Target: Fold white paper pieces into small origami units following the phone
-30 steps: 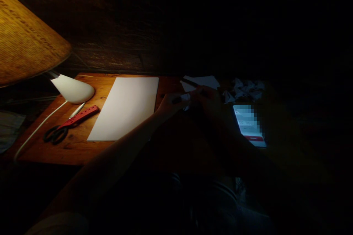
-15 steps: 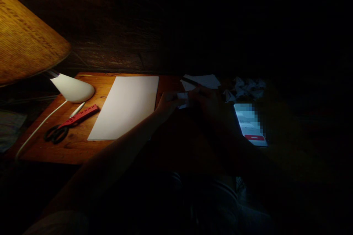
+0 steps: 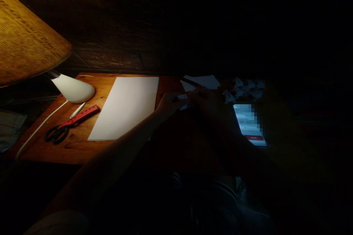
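Fingers nearly closed, left hand [image 3: 167, 103] and shadowed right hand [image 3: 206, 100] pinch a small white paper piece [image 3: 182, 97] between them, mid-frame, just right of that large, rectangular white paper sheet [image 3: 127, 106]!

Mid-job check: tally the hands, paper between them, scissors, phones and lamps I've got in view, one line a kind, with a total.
Hands: 2, left hand and right hand
Paper between the hands: 1, as far as the dark shows
Scissors: 1 pair
Phone: 1
Lamp: 1
Total: 6
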Motion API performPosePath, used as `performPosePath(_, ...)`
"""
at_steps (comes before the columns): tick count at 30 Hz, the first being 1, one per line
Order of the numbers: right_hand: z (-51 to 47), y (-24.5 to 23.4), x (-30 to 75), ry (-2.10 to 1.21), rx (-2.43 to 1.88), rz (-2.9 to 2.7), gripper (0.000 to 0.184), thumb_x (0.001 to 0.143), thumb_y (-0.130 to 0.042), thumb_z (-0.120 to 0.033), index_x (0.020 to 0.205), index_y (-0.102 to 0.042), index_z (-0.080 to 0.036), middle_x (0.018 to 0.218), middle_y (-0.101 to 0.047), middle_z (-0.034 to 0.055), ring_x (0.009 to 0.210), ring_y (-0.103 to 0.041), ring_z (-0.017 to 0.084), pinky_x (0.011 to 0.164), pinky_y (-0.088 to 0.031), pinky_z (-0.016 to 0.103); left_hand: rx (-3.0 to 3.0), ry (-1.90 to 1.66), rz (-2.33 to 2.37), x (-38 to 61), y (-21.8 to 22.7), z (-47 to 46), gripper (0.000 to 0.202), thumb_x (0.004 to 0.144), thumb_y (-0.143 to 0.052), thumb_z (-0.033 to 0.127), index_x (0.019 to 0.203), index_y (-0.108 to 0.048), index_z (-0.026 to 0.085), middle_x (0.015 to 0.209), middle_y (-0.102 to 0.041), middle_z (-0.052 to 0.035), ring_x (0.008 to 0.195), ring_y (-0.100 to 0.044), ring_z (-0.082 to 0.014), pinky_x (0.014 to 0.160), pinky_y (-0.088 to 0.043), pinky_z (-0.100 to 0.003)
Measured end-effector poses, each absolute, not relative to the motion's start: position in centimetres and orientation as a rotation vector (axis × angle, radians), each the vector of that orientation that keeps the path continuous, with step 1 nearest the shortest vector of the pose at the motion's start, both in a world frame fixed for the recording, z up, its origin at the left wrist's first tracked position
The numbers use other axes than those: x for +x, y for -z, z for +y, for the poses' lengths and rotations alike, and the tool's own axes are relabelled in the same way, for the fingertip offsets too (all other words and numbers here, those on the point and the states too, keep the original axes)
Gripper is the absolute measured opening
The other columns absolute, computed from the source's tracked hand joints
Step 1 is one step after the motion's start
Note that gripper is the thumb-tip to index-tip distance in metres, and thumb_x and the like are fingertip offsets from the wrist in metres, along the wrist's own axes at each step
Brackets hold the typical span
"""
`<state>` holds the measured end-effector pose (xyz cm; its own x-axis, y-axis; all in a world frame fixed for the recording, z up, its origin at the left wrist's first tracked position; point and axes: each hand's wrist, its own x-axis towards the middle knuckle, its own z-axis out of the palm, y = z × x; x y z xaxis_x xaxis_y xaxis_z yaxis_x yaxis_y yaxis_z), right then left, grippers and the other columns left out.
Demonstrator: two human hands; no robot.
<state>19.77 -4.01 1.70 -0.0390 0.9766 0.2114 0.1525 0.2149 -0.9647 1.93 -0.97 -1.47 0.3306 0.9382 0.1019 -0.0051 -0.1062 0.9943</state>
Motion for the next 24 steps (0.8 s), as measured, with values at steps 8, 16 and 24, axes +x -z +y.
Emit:
performPosePath(8,-3.1,0.2,19.1,-0.977,-1.106,-1.471,0.039,0.084,-0.076,-0.058,0.069,-0.065,-0.024,0.071,-0.066,0.0003,0.069,-0.061,0.017,0.065,-0.051,0.032,1.341,-1.143,0.913,1.6,1.9,-0.6,0.024,0.075,-0.085,0.032,0.066,-0.069,0.016,0.06,-0.058,0.0026,0.057,-0.05,-0.0097,0.054,-0.036,-0.023)
performPosePath(16,-4.0,-1.5,19.1,-0.952,-1.24,-1.46,0.033,0.087,-0.075,-0.048,0.07,-0.065,-0.023,0.072,-0.069,0.0017,0.074,-0.063,0.019,0.069,-0.051,0.032,1.33,-1.143,0.919,1.8,1.9,-0.7,0.019,0.077,-0.084,0.032,0.072,-0.074,0.016,0.064,-0.065,0.001,0.061,-0.057,-0.0113,0.056,-0.041,-0.022)
performPosePath(24,-4.3,-2.3,18.6,-0.982,-1.239,-1.364,0.035,0.082,-0.077,-0.048,0.063,-0.06,-0.023,0.067,-0.064,0.0001,0.069,-0.059,0.017,0.065,-0.048,0.031,1.323,-1.167,0.911,1.9,2.0,-0.9,0.019,0.075,-0.085,0.031,0.073,-0.075,0.016,0.064,-0.065,0.0015,0.059,-0.056,-0.0099,0.055,-0.04,-0.021)
